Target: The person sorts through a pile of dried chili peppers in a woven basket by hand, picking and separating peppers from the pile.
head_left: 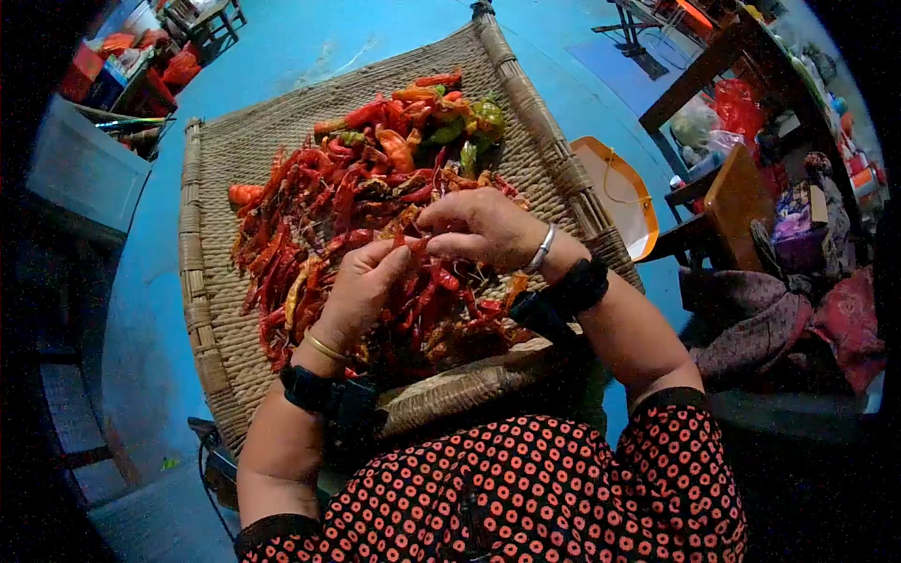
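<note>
A large heap of dried red chili peppers [319,202] covers the middle of a woven rope tray [221,333]. My left hand [358,286], with a gold bangle at its wrist, pinches a red chili pepper [402,242] between thumb and forefinger just above the heap. From the other side, my right hand [493,228], wearing a silver bangle, closes its thumb and fingers at the same pepper; its fingertips are partly hidden. Fresher orange-red peppers [399,150] and several green peppers [483,122] lie at the far end of the heap.
Right of the tray, a white basin with an orange rim [610,188] rests on the blue floor [319,42]. Beyond it are a wooden chair [737,211], bags and dark cloth [746,328]. A pale cabinet [89,178] and a small stool [211,23] stand at left.
</note>
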A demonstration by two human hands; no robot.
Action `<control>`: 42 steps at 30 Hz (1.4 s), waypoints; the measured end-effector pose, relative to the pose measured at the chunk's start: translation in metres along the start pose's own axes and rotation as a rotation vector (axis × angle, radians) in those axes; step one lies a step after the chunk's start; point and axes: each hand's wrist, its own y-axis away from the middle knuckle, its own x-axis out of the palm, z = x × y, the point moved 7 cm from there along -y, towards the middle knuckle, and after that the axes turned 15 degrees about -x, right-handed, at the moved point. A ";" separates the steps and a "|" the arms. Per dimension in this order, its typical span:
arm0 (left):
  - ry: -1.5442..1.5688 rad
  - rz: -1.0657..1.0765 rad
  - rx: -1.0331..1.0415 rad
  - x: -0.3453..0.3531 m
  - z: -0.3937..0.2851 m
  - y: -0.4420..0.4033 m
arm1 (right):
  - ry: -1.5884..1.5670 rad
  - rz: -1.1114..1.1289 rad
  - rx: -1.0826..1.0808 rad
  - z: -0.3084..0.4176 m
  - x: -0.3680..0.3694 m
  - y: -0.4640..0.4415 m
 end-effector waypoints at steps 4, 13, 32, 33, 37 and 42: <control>-0.135 0.038 -0.015 0.004 0.002 0.000 | -0.139 0.086 0.089 -0.005 0.017 0.004; -0.286 -0.141 0.125 -0.013 -0.005 -0.004 | 0.462 -0.314 0.232 -0.024 -0.096 0.037; -0.334 -0.363 0.167 -0.037 -0.012 -0.001 | 0.459 -0.044 0.131 -0.035 -0.059 0.032; -0.237 -0.318 0.169 -0.037 -0.010 -0.002 | 0.489 0.072 0.165 -0.038 -0.038 0.026; -0.132 -0.191 0.124 -0.025 -0.010 -0.002 | 0.525 0.087 0.149 -0.061 -0.002 0.016; -0.037 -0.139 0.026 -0.020 -0.005 0.000 | 0.526 0.055 0.240 -0.090 0.008 0.025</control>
